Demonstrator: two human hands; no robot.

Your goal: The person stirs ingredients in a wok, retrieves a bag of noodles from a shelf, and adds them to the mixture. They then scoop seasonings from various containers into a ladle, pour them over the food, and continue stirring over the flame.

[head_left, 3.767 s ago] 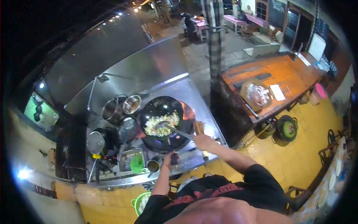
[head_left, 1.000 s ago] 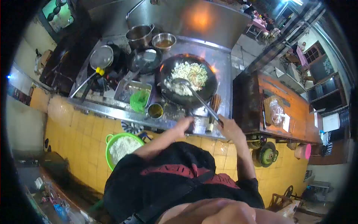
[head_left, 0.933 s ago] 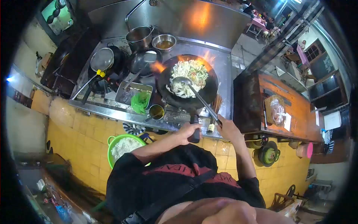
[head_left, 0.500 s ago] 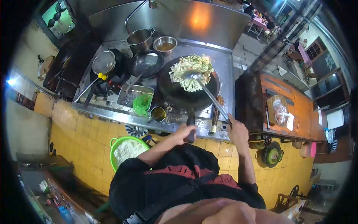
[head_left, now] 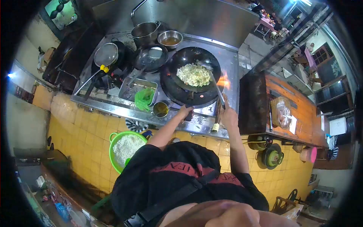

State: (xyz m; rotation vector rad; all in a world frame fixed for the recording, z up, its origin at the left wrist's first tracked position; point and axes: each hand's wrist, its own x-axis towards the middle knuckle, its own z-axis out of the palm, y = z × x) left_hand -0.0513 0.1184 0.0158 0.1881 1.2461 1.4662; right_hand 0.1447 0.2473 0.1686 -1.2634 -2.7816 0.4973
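Observation:
My left hand (head_left: 185,112) is wrapped round the handle of a black wok (head_left: 191,55) on the stove. In the wok lies a heap of pale strips with green bits (head_left: 193,74), perhaps noodles or cabbage. My right hand (head_left: 229,116) grips the long handle of a metal ladle (head_left: 218,90). Its bowl is inside the wok, at the right edge of the food, and is blurred. Orange flame (head_left: 224,81) shows at the wok's right side. A bamboo whisk (head_left: 216,123) lies on the stove beside my right hand.
Left of the wok are a lidded-looking dark pan (head_left: 145,62), a tray (head_left: 128,90) with a green bag (head_left: 144,99), and a metal cup (head_left: 161,109). A strainer (head_left: 106,55), pot (head_left: 145,33) and bowl (head_left: 170,39) stand behind. A green basket of rice (head_left: 112,156) is below left.
The food, spread high over the wok's far side before, now lies lower in its middle. The wok has tilted and shifted. My right hand has moved up and left, and flame appears on the right.

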